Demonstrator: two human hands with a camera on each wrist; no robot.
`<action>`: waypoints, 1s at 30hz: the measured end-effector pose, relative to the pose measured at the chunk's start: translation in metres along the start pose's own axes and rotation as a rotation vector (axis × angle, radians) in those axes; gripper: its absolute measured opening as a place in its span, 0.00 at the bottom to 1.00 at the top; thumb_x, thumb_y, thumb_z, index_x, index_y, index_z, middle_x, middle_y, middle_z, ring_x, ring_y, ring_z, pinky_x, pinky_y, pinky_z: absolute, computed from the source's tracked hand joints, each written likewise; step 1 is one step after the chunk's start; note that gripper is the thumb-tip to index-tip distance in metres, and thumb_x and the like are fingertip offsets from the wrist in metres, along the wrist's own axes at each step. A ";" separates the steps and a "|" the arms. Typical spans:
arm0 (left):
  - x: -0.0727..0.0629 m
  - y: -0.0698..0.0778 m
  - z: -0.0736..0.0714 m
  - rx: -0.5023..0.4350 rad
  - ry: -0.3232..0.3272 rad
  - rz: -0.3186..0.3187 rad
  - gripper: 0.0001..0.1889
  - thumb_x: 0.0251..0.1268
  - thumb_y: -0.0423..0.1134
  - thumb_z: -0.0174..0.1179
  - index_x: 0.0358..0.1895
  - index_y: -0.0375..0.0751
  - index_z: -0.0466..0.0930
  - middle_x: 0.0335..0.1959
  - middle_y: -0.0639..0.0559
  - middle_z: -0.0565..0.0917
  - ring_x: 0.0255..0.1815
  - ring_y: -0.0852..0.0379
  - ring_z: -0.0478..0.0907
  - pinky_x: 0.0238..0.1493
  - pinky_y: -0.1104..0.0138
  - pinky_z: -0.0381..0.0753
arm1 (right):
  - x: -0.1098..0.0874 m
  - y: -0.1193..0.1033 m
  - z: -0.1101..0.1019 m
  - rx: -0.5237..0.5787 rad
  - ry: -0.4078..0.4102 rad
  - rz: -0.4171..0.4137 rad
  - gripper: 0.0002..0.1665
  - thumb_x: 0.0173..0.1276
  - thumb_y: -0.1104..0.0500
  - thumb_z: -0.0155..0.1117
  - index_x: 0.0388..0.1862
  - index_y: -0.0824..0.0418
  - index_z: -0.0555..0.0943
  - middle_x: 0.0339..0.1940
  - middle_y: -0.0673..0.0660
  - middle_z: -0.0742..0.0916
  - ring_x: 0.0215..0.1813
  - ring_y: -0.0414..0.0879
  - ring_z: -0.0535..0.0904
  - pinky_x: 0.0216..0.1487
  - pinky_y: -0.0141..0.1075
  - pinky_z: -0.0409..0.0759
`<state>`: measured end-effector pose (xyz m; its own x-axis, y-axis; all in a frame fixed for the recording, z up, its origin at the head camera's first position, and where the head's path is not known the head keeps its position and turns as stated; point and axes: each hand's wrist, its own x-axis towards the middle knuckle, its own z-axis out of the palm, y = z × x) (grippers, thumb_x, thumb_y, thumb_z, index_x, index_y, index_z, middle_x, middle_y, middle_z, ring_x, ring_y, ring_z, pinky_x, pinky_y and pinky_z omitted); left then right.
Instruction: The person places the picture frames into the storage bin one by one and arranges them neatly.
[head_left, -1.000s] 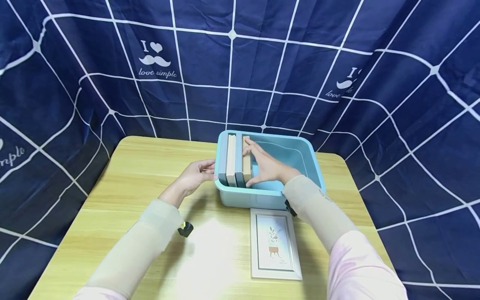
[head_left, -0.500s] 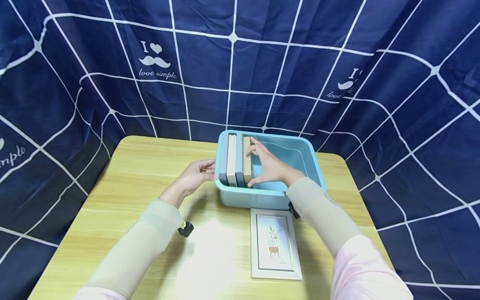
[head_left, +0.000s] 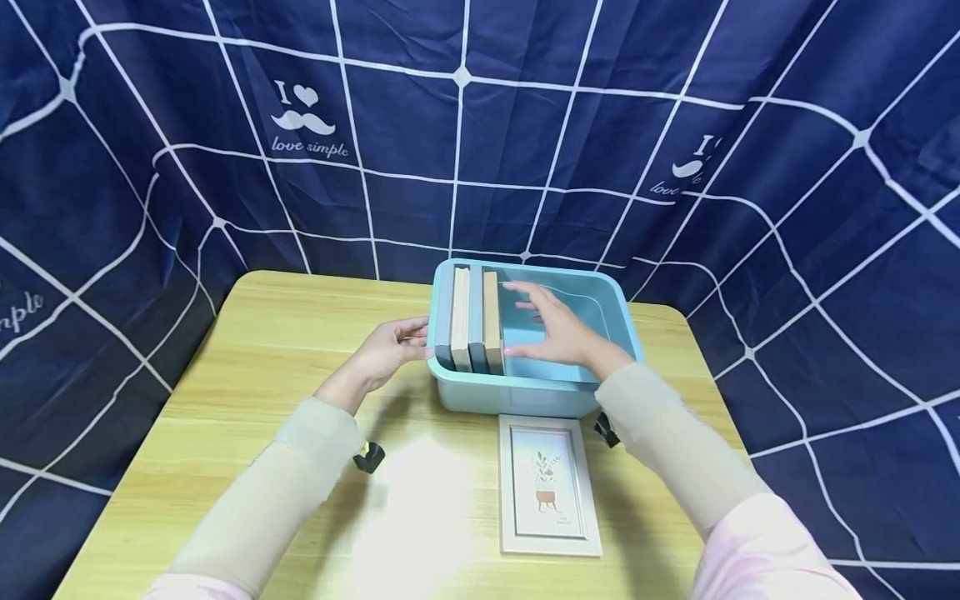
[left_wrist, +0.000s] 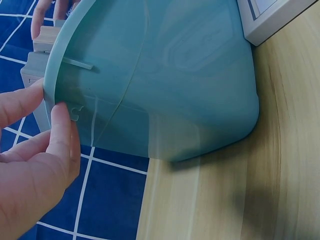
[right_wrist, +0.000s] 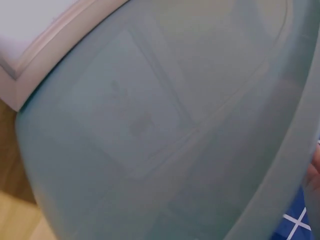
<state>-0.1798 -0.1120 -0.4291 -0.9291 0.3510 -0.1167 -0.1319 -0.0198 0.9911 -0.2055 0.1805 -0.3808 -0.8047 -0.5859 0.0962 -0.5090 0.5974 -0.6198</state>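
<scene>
A light blue plastic bin (head_left: 517, 396) stands at the far side of the table. My left hand (head_left: 381, 354) pinches its left rim between thumb and fingers, as the left wrist view of that hand (left_wrist: 42, 155) shows. Several flat, book-like pieces stand upright side by side against the bin's left wall: a blue one (head_left: 444, 317), a cream one (head_left: 461, 321), another blue one (head_left: 477, 321) and a tan one (head_left: 492, 321). My right hand (head_left: 562, 333) hovers in the bin right of the tan piece, fingers spread, nothing held.
A white picture frame (head_left: 508, 492) with a potted-plant print lies flat in front of the bin. The wooden table (head_left: 300, 333) backs onto a dark blue curtain (head_left: 405, 125) with white lines. Black wrist cameras hang below both wrists.
My right hand has let go of the tan piece and moved right, away from it. The left hand keeps its place at the rim; the upright pieces stay put.
</scene>
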 end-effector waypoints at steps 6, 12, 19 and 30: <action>0.000 -0.001 -0.001 -0.001 -0.003 0.001 0.32 0.60 0.19 0.56 0.69 0.23 0.57 0.61 0.29 0.68 0.62 0.40 0.69 0.59 0.63 0.73 | -0.017 -0.005 0.000 -0.018 0.079 0.070 0.53 0.57 0.42 0.71 0.75 0.43 0.53 0.73 0.54 0.60 0.67 0.53 0.66 0.56 0.55 0.74; 0.000 -0.001 -0.003 -0.010 0.000 0.004 0.31 0.60 0.18 0.55 0.68 0.23 0.58 0.61 0.29 0.69 0.62 0.41 0.69 0.58 0.65 0.74 | -0.035 -0.010 0.005 -0.018 0.212 0.118 0.50 0.58 0.41 0.70 0.74 0.43 0.56 0.72 0.54 0.62 0.65 0.53 0.68 0.59 0.57 0.71; -0.001 -0.001 -0.002 -0.001 -0.010 0.012 0.31 0.60 0.18 0.55 0.68 0.22 0.57 0.61 0.28 0.68 0.61 0.41 0.70 0.58 0.66 0.74 | -0.058 -0.016 0.018 -0.029 0.363 0.079 0.47 0.59 0.46 0.71 0.73 0.51 0.59 0.67 0.59 0.68 0.60 0.52 0.72 0.58 0.51 0.73; -0.001 -0.001 -0.003 0.003 -0.024 0.002 0.32 0.61 0.19 0.55 0.69 0.23 0.55 0.62 0.29 0.68 0.62 0.40 0.69 0.60 0.64 0.72 | -0.096 -0.021 0.040 -0.074 0.470 -0.067 0.44 0.54 0.55 0.74 0.69 0.58 0.65 0.62 0.59 0.72 0.56 0.52 0.73 0.50 0.47 0.75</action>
<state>-0.1802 -0.1154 -0.4301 -0.9209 0.3729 -0.1132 -0.1291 -0.0178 0.9915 -0.1052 0.2027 -0.4081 -0.8116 -0.3240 0.4861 -0.5714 0.6139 -0.5447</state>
